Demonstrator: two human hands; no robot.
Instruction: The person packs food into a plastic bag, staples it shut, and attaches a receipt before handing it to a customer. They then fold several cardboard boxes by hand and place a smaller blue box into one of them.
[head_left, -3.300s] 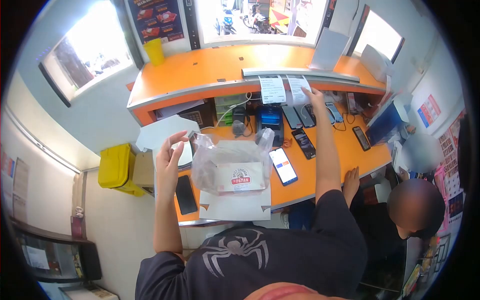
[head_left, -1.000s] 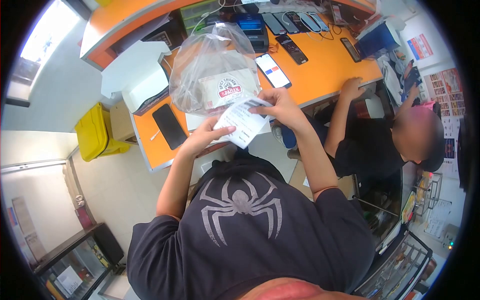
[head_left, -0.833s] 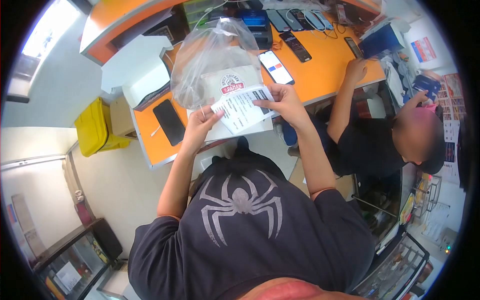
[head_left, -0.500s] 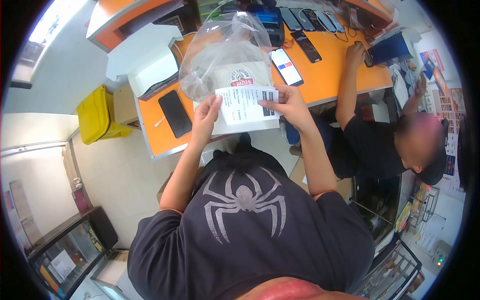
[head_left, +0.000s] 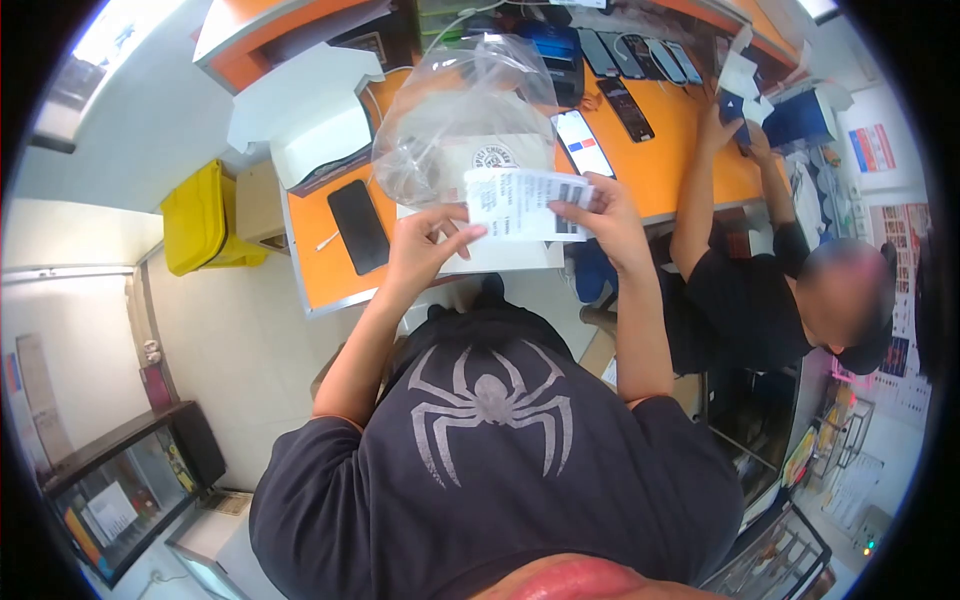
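A printed receipt (head_left: pixel 515 205) with a dark block of print at its right end is held up in front of me. My right hand (head_left: pixel 610 222) pinches its right end, thumb on top. At the lower left corner, my left hand (head_left: pixel 428 240) has its thumb and curled fingers closed on the paper's edge. Just behind the receipt stands a clear plastic bag (head_left: pixel 410 130) around a light package with a "spicy chicken" print (head_left: pixel 493 157). Beyond my right hand lies a phone with a lit screen (head_left: pixel 583 143); a dark phone (head_left: pixel 358 228) rests left of my left hand.
An open white box (head_left: pixel 320 140) sits on the orange table (head_left: pixel 310 270). Several phones (head_left: pixel 628 108) and cables lie at the back beside a dark blue device (head_left: pixel 550 55). A co-worker (head_left: pixel 750 300) at the right holds a small dark item. A yellow bin (head_left: pixel 200 220) stands left.
The receipt and both hands have shifted right. My left hand has slid to the receipt's lower corner, its fingers more curled. The co-worker has brought both hands together around an item.
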